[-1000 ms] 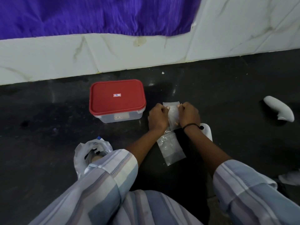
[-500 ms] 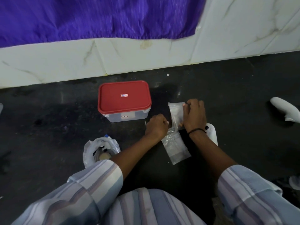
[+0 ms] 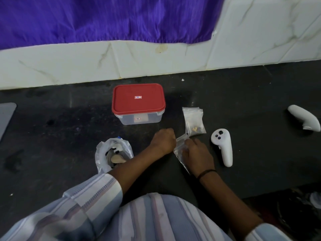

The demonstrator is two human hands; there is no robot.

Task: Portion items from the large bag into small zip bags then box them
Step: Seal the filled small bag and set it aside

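L hand [image 3: 164,141]: my fist, curled closed, knuckles up on the dark floor [image 3: 251,105], thumb side pinching the near-left edge of an empty zip bag [image 3: 179,147]
R hand [image 3: 197,153]: palm down over that same bag, fingers [image 3: 186,151] pressing it flat to the floor; thin black band [image 3: 206,173] on my wrist
Empty zip bag: clear, crumpled btw my two hands, mostly hidden under the R one; can't tell if its strip is open or closed
Filled zip bag [image 3: 193,121]: lies free on the floor just beyond my R hand, nobody touching it; small brownish bits sit at its near end, top end points twd the wall; looks like more than one bag layered there, can't tell for sure
Large bag [image 3: 112,153]: white-ish plastic, mouth open, on the floor left of my L forearm, beige & dark pieces inside
Box [image 3: 139,105]: clear tub w/ red lid on, standing upright beyond my L hand, apart from all the bags
Controllers: one white controller [image 3: 223,146] lies just right of my R hand, not touching; a second white one [image 3: 304,120] well apart at far right
Wall side: white marble-look tiles [image 3: 156,61] w/ purple cloth [image 3: 104,20] hanging above
Sleeves: striped, rolled up my forearms [image 3: 93,190]
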